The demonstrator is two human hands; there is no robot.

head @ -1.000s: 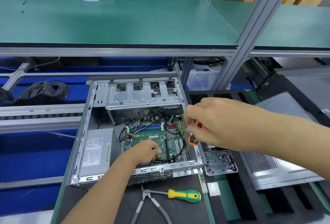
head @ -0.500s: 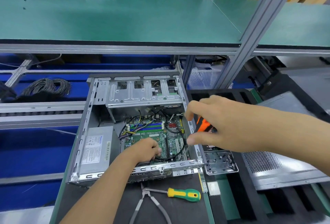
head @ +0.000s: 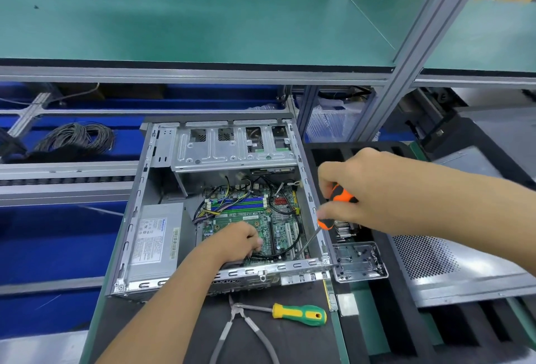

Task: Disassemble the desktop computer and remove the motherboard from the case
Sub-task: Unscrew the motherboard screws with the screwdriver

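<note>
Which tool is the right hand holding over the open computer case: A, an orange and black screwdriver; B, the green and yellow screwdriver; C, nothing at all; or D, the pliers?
A: the right hand grips an orange and black screwdriver with its shaft angled down into the case, while the pliers and the green and yellow screwdriver lie on the bench in front of it.

right hand (head: 359,192) raised slightly, orange screwdriver (head: 333,207) tilted steeper over case edge

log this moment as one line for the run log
right hand grips orange screwdriver, tip low in case | left hand rests on motherboard | motherboard in case
</note>
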